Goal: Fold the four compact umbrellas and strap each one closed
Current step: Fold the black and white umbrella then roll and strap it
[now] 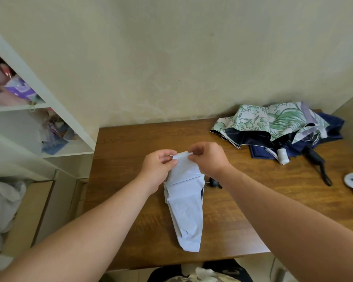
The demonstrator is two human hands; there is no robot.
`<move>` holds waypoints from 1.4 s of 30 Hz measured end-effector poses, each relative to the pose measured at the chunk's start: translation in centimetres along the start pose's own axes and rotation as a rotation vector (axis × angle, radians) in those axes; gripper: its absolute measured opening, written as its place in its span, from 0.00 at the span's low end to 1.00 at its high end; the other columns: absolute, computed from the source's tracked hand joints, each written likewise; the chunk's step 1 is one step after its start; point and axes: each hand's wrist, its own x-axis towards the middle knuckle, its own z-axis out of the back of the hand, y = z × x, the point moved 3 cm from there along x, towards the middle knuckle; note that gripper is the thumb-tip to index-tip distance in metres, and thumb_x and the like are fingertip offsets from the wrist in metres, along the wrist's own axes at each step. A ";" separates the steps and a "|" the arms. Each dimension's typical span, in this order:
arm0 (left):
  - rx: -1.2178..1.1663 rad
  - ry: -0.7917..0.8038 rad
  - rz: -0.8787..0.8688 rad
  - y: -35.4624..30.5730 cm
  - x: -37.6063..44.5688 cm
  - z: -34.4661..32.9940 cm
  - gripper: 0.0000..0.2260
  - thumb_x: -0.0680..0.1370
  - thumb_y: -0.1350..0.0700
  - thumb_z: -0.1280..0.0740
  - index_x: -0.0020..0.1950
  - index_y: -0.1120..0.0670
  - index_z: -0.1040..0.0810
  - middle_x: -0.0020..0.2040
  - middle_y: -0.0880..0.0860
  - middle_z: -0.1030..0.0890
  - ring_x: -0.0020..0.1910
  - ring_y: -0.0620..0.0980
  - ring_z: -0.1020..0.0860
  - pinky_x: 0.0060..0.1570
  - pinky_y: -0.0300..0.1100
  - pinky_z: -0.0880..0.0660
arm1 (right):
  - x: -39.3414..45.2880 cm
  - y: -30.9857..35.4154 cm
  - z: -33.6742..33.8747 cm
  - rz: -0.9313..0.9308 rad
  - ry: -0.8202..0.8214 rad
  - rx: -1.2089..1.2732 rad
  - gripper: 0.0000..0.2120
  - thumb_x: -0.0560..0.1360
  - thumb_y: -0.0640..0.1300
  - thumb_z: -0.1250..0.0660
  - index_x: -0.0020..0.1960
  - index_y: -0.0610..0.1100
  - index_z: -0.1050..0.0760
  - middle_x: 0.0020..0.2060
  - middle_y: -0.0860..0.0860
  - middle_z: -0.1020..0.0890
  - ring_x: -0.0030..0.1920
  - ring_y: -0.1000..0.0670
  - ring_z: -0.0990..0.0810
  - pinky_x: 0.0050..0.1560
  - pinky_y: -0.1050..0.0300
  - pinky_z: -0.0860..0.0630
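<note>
My left hand (158,163) and right hand (209,157) pinch one pale blue umbrella (186,208); two unfolded umbrellas, floral (269,121) and navy (330,127), lie heaped at the far right of the bench (130,143)

A pale blue umbrella (186,210) lies collapsed mid-worktop (243,200), canopy flattened; behind it to the right, a green floral umbrella (269,121) sprawls over a navy umbrella (322,135).

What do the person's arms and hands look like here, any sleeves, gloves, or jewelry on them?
Both forearms are bare right down to the frame edge, with no sleeves showing. The left hand and right hand wear no gloves, and no rings, watch or bracelets are visible on the fingers or wrists.
</note>
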 end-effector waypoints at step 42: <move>1.214 0.451 -0.651 16.9 -9.0 -4.4 0.14 0.81 0.53 0.29 0.66 0.46 0.16 0.66 0.48 0.18 0.67 0.52 0.22 0.69 0.50 0.27 | -12.8 -5.4 -3.1 0.105 -0.062 -0.158 0.05 0.75 0.41 0.24 0.47 0.50 0.16 0.41 0.68 0.22 0.48 0.58 0.24 0.52 0.66 0.30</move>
